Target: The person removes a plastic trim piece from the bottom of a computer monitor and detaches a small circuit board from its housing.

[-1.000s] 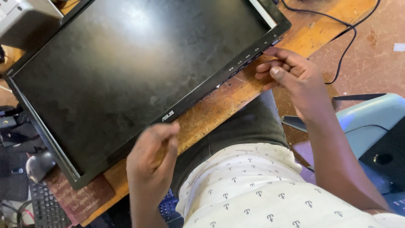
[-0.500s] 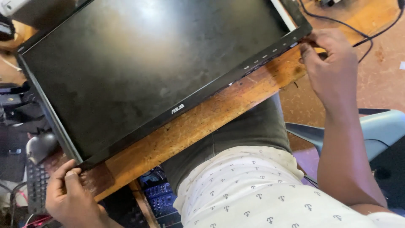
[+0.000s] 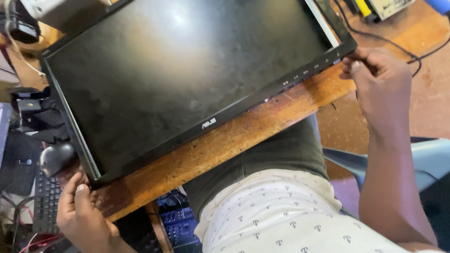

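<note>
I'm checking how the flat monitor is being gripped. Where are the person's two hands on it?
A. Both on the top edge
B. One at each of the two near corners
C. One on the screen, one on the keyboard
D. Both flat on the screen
B: the left hand is at one near corner of the monitor, the right hand at the other.

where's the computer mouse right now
In the head view the dark mouse sits at the far left, beside the monitor's lower left corner, above the keyboard and left hand.

monitor (image 3: 187,79) top edge cropped, left hand (image 3: 82,218) partly out of frame
</note>
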